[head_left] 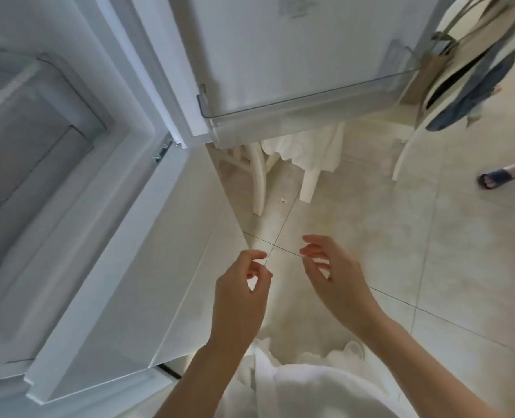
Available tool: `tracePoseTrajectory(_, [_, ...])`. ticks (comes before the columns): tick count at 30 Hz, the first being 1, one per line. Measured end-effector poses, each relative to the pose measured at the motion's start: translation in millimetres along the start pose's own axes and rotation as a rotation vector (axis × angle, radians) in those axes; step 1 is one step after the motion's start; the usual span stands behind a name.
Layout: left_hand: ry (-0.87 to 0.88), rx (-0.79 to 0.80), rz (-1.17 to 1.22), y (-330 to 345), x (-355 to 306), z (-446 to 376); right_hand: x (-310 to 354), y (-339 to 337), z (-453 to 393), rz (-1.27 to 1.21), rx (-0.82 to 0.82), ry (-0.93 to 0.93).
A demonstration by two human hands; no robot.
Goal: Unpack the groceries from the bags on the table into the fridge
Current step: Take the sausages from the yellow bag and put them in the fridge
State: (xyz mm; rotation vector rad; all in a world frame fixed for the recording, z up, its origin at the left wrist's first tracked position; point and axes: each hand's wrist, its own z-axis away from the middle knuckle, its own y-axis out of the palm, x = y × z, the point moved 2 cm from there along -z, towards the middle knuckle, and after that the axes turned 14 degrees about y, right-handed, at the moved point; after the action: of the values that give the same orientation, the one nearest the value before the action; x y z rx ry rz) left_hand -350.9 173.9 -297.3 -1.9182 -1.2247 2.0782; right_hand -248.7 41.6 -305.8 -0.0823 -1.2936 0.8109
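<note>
I see both hands held out empty over the pale tiled floor (386,236): the left hand (241,294) with loosely curled fingers, thumb near the fingertips, the right hand (337,279) with fingers relaxed and spread, the two near each other but apart. To their left the fridge (78,224) stands with its upper door (280,55) swung open, a clear door shelf (310,101) along its lower edge and a translucent drawer (24,122) inside the cabinet. Beyond the door I make out white chair legs (259,182), bags (467,76) hanging at upper right, and a sandalled foot (494,178) at the right edge.
</note>
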Motion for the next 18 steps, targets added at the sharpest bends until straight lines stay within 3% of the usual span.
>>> tracePoseTrajectory(4, [0.075,0.097,-0.018,66,-36,-18,-47,-59,5,0.025,-0.060,0.068])
tracePoseTrajectory(14, [0.060,0.324,0.015,266,-124,-29,-156,-238,-6,0.100,-0.111,0.193])
tracePoseTrajectory(18, [0.073,0.417,0.018,315,-153,-44,-181,-289,-27,0.066,-0.151,0.248])
